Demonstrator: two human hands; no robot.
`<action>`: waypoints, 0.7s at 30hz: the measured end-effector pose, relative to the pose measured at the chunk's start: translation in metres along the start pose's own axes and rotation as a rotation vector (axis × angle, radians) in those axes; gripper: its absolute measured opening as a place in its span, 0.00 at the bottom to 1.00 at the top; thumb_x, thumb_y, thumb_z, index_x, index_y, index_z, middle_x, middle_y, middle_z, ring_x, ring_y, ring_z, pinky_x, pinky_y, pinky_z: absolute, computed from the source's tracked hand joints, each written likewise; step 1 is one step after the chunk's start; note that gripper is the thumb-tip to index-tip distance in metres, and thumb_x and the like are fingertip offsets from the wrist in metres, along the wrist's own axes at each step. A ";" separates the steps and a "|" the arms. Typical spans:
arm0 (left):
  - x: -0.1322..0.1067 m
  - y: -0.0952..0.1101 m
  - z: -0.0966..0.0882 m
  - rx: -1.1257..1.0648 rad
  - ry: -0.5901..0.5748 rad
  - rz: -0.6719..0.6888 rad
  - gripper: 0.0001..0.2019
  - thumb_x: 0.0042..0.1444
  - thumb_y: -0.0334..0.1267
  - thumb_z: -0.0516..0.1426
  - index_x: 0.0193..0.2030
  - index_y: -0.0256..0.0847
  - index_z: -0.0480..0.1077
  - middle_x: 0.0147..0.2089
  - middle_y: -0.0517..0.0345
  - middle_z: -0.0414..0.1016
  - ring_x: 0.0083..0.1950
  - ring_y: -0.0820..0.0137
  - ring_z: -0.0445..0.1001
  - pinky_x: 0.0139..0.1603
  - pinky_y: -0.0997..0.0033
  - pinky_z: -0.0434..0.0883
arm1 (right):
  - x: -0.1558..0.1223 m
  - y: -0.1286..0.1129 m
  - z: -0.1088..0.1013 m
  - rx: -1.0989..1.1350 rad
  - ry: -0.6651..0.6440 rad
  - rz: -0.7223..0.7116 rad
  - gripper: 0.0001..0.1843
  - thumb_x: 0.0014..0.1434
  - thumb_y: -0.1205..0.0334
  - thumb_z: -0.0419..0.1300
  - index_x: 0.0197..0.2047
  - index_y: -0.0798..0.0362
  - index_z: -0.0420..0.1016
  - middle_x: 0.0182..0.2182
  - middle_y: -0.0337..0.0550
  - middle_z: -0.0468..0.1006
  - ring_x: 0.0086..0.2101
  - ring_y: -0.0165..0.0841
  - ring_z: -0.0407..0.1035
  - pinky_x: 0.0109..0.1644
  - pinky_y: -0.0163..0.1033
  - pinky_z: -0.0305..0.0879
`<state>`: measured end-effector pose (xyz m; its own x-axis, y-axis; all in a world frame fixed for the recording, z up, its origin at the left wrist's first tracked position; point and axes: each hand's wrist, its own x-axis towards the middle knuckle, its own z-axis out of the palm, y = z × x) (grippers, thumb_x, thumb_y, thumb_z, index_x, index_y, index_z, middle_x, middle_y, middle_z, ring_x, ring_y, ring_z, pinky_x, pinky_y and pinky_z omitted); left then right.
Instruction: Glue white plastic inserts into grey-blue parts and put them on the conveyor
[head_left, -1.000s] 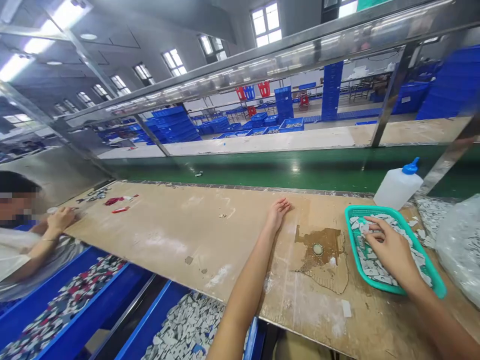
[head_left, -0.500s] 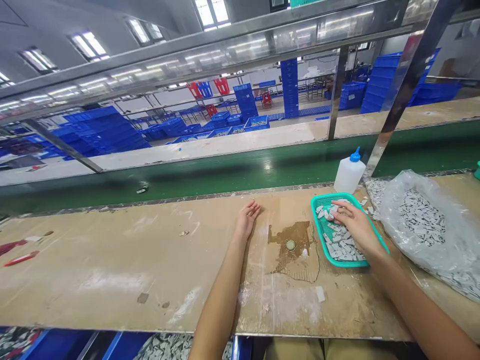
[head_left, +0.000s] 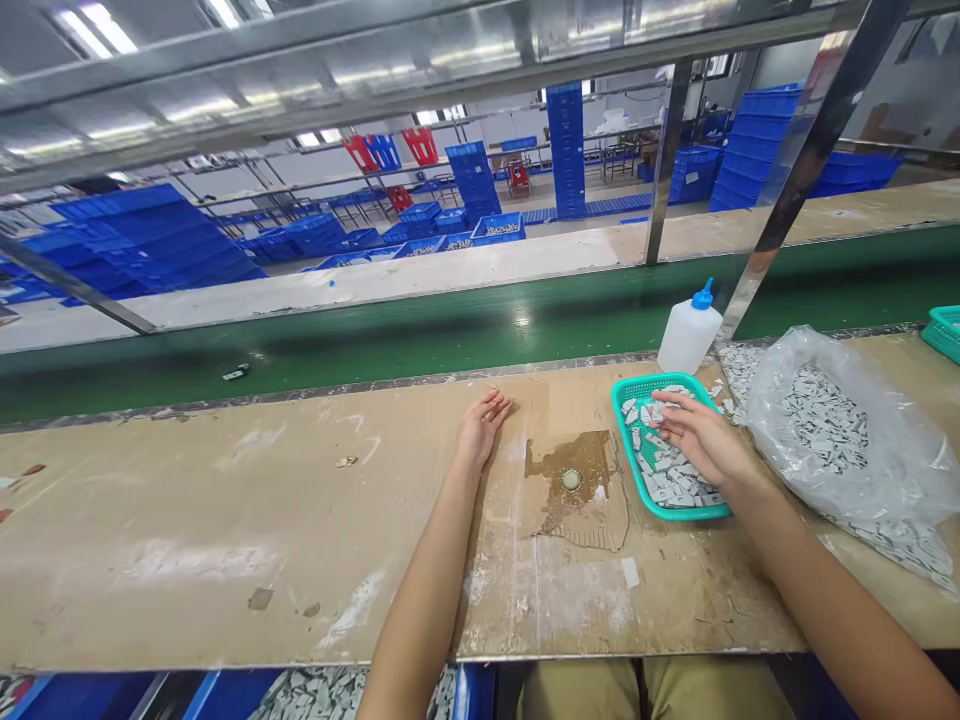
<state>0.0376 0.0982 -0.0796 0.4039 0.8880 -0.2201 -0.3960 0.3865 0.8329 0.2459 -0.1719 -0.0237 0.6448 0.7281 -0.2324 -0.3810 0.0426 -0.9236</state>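
My right hand lies over a teal plastic mesh tray, its fingers apart and touching a heap of small grey-white flat pieces. My left hand rests flat on the worn wooden bench top, holding nothing. Between the hands, a brown stained patch with a round metal disc marks the bench. Just beyond the tray stands a white squeeze bottle with a blue cap. To its right lies a clear plastic bag full of similar pieces.
A green conveyor belt runs behind the bench, with a small item on it. Loose pieces lie by the bag. A second teal tray sits at the right edge. Blue bins of pieces sit below the bench front.
My view has swung right and levelled, so the person at the left has gone from view. The bag has come into full view. My hands stay in nearly the same places.
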 end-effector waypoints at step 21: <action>0.006 -0.001 -0.001 -0.006 -0.010 0.004 0.08 0.50 0.23 0.56 0.36 0.32 0.73 0.35 0.51 0.77 0.39 0.70 0.79 0.66 0.56 0.68 | -0.004 -0.011 0.002 0.113 -0.173 0.034 0.19 0.46 0.61 0.68 0.44 0.44 0.77 0.36 0.38 0.75 0.28 0.28 0.65 0.33 0.36 0.67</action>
<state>0.0399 0.1030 -0.0823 0.4105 0.8870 -0.2114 -0.4026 0.3843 0.8308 0.2464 -0.1737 -0.0117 0.5104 0.8369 -0.1975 -0.4785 0.0856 -0.8739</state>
